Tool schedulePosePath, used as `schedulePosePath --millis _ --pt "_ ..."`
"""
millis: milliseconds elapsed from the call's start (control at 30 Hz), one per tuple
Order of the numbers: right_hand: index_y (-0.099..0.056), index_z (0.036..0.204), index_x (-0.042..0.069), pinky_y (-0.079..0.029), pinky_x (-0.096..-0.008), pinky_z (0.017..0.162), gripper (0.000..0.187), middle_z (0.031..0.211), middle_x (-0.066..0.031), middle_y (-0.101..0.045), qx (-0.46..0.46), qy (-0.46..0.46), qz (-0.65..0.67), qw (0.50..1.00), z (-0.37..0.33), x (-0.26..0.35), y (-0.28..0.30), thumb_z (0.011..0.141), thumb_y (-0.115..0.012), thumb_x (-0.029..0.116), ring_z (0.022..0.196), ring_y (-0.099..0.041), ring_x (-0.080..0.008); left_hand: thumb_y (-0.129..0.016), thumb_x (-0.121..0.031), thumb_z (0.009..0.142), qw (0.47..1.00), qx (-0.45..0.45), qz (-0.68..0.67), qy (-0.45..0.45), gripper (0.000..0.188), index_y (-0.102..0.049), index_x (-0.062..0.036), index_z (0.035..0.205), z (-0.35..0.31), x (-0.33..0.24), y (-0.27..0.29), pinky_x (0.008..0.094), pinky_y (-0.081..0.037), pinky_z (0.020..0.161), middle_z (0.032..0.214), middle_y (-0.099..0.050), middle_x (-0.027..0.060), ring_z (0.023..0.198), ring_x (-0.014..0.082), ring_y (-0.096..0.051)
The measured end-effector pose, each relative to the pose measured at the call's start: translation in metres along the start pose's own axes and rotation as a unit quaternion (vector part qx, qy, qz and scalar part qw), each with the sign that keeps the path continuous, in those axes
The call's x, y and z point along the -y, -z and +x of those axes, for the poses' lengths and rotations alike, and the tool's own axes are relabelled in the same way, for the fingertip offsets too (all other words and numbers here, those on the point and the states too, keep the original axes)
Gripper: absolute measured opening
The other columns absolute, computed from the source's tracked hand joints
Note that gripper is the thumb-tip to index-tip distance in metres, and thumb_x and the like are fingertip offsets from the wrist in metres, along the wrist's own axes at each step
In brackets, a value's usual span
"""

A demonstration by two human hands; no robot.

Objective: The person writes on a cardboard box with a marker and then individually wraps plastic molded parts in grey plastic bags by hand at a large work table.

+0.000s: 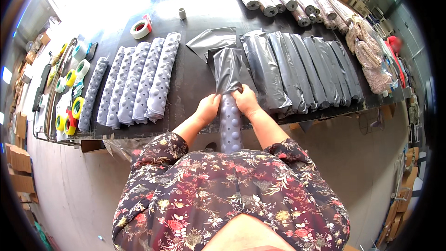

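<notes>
Bag sheathes bumpy roll partway, left hand and right hand gripping its mouth

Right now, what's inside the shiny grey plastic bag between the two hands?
A bumpy, pale-grey roll seems to go into the shiny grey plastic bag, between the left hand and right hand. Its lower part shows; the bag covers its far end, so that can't be seen.

A black table carries studded grey rolls, grey plastic packages and tape.
</notes>
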State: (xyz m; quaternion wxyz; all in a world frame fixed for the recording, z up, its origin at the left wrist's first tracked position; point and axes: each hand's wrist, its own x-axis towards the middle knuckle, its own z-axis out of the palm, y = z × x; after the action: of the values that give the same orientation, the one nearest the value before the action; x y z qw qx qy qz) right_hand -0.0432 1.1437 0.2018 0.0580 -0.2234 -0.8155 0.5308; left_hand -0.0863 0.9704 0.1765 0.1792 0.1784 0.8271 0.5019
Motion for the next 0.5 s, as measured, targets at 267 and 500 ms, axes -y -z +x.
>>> schedulePosePath --millis 267,500 --pt "-0.056 0.089 0.003 -0.048 -0.0510 0.069 0.015 0.081 -0.0213 -0.061 0.018 0.223 -0.168 0.960 -0.092 -0.068 0.021 0.077 -0.055 0.012 0.082 -0.059 -0.0441 -0.056 -0.030 0.087 0.922 0.260 0.282 -0.055 0.028 -0.064 -0.0036 0.094 -0.086 -0.016 0.031 0.0470 -0.049 0.080 0.089 -0.066 0.0224 0.089 0.0399 -0.063" --pt "-0.050 0.122 0.002 -0.048 -0.0432 0.088 0.048 0.109 -0.0233 -0.060 0.257 0.024 -0.128 0.958 -0.144 -0.046 0.050 0.079 -0.064 0.017 0.104 -0.060 -0.0371 -0.063 -0.026 0.085 0.959 0.281 -0.014 -0.015 0.032 -0.067 -0.0059 0.110 -0.123 0.018 0.013 0.0390 -0.045 0.096 0.119 -0.058 0.0194 0.111 0.0364 -0.057"
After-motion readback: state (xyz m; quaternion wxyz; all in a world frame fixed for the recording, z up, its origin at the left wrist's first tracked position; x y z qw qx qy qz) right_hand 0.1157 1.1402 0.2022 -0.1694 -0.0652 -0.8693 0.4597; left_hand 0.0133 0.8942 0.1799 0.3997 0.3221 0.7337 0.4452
